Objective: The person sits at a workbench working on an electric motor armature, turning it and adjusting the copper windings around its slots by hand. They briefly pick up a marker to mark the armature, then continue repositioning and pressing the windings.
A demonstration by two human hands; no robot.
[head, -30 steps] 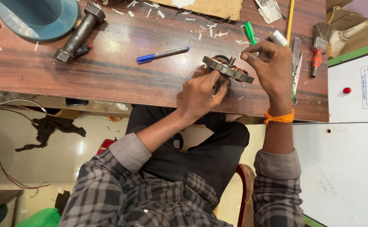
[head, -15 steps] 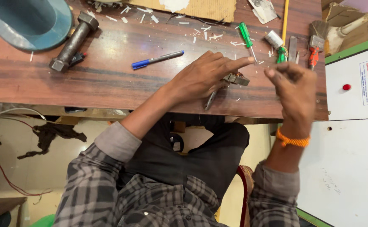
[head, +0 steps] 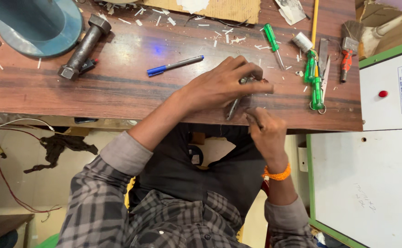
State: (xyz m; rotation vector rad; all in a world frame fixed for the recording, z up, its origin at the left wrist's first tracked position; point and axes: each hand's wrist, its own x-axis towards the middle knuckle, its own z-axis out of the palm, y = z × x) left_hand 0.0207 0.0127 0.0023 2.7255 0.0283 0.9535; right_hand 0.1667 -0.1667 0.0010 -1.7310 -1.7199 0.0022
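At centre frame, the left hand (head: 221, 85) presses down on a small metal part (head: 247, 81) on the wooden table (head: 118, 87), fingers curled over it. Just below, the right hand (head: 266, 131) pinches a thin metal tool (head: 234, 108).

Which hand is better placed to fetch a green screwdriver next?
Probably the right hand: it lies nearer the green screwdrivers on that side, while the left hand presses the metal part to the table.
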